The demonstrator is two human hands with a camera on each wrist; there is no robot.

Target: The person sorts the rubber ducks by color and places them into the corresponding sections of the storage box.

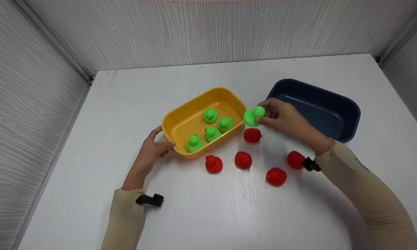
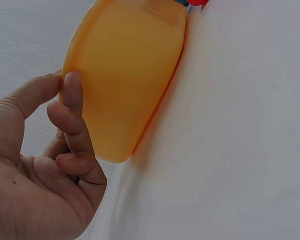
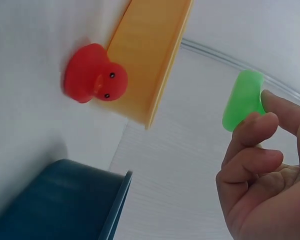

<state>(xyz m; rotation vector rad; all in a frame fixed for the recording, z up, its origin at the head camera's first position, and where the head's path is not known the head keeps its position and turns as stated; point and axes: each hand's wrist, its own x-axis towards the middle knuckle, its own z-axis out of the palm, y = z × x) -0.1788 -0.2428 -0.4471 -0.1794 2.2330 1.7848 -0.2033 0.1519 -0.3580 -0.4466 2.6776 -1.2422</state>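
Observation:
A yellow tub holds several green toy ducks. My left hand rests against the tub's near-left corner, thumb on the rim and fingers along its outer wall. My right hand pinches a green duck in the air just right of the yellow tub. Several red ducks lie on the white table in front of the tubs. A dark blue tub stands to the right, behind my right hand.
The white table is walled by grey wood-grain panels on three sides. Red ducks are scattered between my forearms. Black wrist camera mounts sit on both sleeves.

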